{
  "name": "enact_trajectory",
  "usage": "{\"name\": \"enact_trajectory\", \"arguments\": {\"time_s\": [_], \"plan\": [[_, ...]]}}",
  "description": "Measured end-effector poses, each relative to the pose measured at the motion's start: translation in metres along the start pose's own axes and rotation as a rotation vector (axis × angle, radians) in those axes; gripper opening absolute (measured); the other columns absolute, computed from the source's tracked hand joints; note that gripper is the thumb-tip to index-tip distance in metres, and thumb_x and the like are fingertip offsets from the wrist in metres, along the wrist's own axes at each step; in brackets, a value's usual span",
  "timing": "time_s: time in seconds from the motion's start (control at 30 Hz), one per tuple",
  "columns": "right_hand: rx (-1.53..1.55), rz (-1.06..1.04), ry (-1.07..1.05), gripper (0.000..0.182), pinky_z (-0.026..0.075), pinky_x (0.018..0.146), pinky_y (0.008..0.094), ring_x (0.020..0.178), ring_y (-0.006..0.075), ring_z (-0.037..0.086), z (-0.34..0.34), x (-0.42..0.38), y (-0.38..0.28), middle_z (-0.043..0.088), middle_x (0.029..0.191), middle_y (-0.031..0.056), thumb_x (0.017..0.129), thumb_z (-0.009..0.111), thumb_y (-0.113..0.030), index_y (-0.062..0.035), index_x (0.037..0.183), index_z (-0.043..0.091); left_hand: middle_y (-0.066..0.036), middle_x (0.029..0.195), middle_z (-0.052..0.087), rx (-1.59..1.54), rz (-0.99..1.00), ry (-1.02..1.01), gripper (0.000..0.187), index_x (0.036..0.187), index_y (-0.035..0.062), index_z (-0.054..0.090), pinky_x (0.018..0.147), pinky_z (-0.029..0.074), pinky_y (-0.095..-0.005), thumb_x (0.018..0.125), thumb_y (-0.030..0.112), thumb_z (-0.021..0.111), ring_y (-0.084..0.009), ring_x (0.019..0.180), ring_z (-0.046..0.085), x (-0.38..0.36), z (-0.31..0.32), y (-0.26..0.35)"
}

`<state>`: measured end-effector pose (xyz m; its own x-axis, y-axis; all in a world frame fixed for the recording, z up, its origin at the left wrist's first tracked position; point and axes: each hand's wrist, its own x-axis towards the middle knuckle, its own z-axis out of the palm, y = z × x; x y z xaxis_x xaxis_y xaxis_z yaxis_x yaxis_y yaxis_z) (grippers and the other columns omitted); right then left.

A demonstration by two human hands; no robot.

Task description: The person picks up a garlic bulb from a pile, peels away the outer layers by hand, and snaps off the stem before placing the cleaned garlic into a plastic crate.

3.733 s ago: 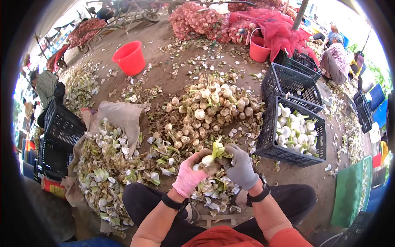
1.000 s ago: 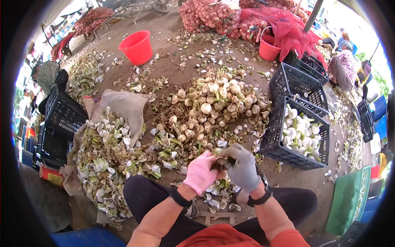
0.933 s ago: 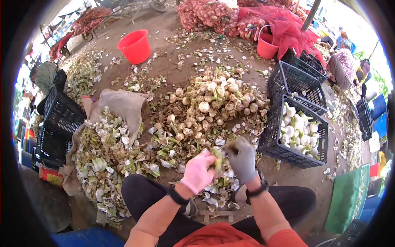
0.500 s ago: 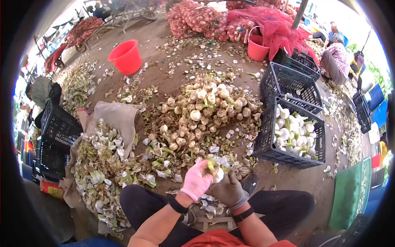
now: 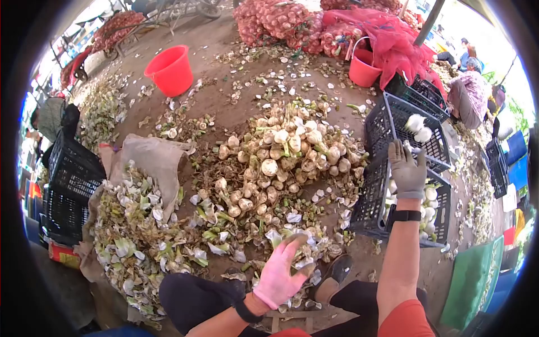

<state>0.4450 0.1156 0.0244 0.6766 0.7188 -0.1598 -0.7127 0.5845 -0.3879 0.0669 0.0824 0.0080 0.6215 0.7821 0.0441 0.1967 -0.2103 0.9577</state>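
My left hand, in a pink glove, is open and holds nothing, its fingers spread low over the leaves and peelings. My right hand, in a grey glove, reaches out over the near black crate, fingers stretched and nothing in them. Just beyond its fingertips, white garlic bulbs show against the back black crate. Trimmed garlic fills much of the near crate, partly hidden by my right hand and arm. In front of me lies a heap of untrimmed garlic with brown roots.
A red bucket stands at the back left, another bucket by the red net bags. Scraps pile beside a sack cloth. Stacked crates stand at left. A person crouches at far right.
My hands have parted: the right swung out to the crates and opened, the left opened and stayed low. The garlic they held has left them, and white bulbs now show at the back crate.
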Motion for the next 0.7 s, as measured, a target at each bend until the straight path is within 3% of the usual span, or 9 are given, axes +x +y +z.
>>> {"name": "enact_trajectory", "arguments": {"time_s": [0.1, 0.17, 0.2, 0.23, 0.3, 0.4, 0.53, 0.6, 0.7], "plan": [[-0.509, 0.115, -0.206, 0.034, 0.053, 0.075, 0.0325, 0.090, 0.0161, 0.064, -0.023, 0.017, 0.072, 0.066, 0.091, 0.0074, 0.099, 0.046, -0.033, -0.0038, 0.096, 0.062, -0.018, 0.129, 0.050, 0.010, -0.088, -0.047, 0.053, 0.127, 0.0021, 0.051, 0.102, 0.040, -0.0353, 0.079, 0.009, 0.071, -0.0298, 0.122, 0.050, 0.007, -0.011, 0.005], [-1.746, -0.078, -0.709, 0.026, 0.051, 0.061, 0.0302, 0.076, 0.0128, 0.065, -0.054, 0.004, 0.137, 0.069, 0.087, 0.0062, 0.095, 0.049, -0.021, -0.0006, 0.101, 0.065, -0.017, 0.127, 0.052, -0.010, -0.181, -0.091, 0.049, 0.126, 0.0030, 0.053, 0.101, 0.041, -0.0349, 0.080, 0.012, 0.070, -0.0297, 0.120, 0.051, 0.009, -0.015, -0.001], [-1.286, 0.244, -0.349, 0.023, 0.052, 0.064, 0.0300, 0.076, 0.0138, 0.066, -0.072, -0.010, 0.179, 0.070, 0.085, 0.0079, 0.090, 0.056, -0.015, -0.0009, 0.105, 0.065, -0.016, 0.126, 0.054, -0.004, -0.236, -0.092, 0.046, 0.124, 0.0040, 0.055, 0.100, 0.042, -0.0348, 0.081, 0.014, 0.070, -0.0299, 0.118, 0.053, 0.011, -0.018, -0.001], [-1.784, -0.069, -0.560, 0.024, 0.053, 0.070, 0.0325, 0.079, 0.0218, 0.067, -0.100, -0.007, 0.212, 0.070, 0.087, 0.0124, 0.085, 0.062, -0.014, -0.0035, 0.107, 0.065, -0.015, 0.125, 0.056, -0.040, -0.229, -0.095, 0.046, 0.123, 0.0049, 0.055, 0.099, 0.043, -0.0344, 0.081, 0.014, 0.071, -0.0295, 0.116, 0.054, 0.011, -0.019, -0.007], [-1.991, -0.173, -0.506, 0.037, 0.050, 0.084, 0.0401, 0.097, 0.0391, 0.062, -0.118, -0.003, 0.260, 0.065, 0.106, 0.0219, 0.080, 0.067, -0.016, -0.0048, 0.115, 0.060, -0.015, 0.124, 0.057, -0.018, -0.243, -0.103, 0.046, 0.122, 0.0056, 0.056, 0.099, 0.044, -0.0342, 0.080, 0.014, 0.072, -0.0287, 0.116, 0.055, 0.008, -0.022, -0.019], [-1.989, 0.062, -0.113, 0.048, 0.047, 0.088, 0.0443, 0.104, 0.0403, 0.057, -0.103, 0.013, 0.303, 0.061, 0.107, 0.0225, 0.077, 0.069, -0.020, -0.0034, 0.117, 0.049, -0.016, 0.116, 0.057, -0.015, -0.285, -0.074, 0.044, 0.120, 0.0054, 0.056, 0.088, 0.046, -0.0376, 0.078, 0.012, 0.068, -0.0329, 0.104, 0.056, 0.007, -0.020, -0.015], [-2.284, -0.260, -0.214, 0.050, 0.048, 0.084, 0.0463, 0.098, 0.0409, 0.058, -0.117, -0.004, 0.329, 0.055, 0.106, 0.0153, 0.071, 0.073, -0.016, -0.0081, 0.113, 0.047, -0.016, 0.116, 0.057, -0.045, -0.295, -0.127, 0.046, 0.122, 0.0058, 0.055, 0.089, 0.047, -0.0374, 0.078, 0.012, 0.067, -0.0331, 0.105, 0.056, 0.008, -0.026, -0.020], [-2.244, -0.142, -0.167, 0.052, 0.047, 0.085, 0.0467, 0.098, 0.0406, 0.057, -0.125, -0.002, 0.327, 0.053, 0.109, 0.0157, 0.070, 0.073, -0.015, -0.0097, 0.114, 0.047, -0.014, 0.123, 0.057, -0.110, -0.316, -0.178, 0.046, 0.123, 0.0067, 0.056, 0.097, 0.045, -0.0347, 0.080, 0.014, 0.071, -0.0288, 0.115, 0.056, 0.008, -0.027, -0.019], [-2.133, -0.149, -0.112, 0.043, 0.048, 0.081, 0.0448, 0.093, 0.0398, 0.059, -0.125, -0.008, 0.327, 0.057, 0.104, 0.0178, 0.072, 0.071, -0.012, -0.0098, 0.110, 0.051, -0.019, 0.111, 0.056, 0.027, -0.288, -0.130, 0.050, 0.122, 0.0052, 0.054, 0.082, 0.048, -0.0404, 0.074, 0.012, 0.065, -0.0374, 0.097, 0.057, -0.001, -0.026, -0.021]]}}
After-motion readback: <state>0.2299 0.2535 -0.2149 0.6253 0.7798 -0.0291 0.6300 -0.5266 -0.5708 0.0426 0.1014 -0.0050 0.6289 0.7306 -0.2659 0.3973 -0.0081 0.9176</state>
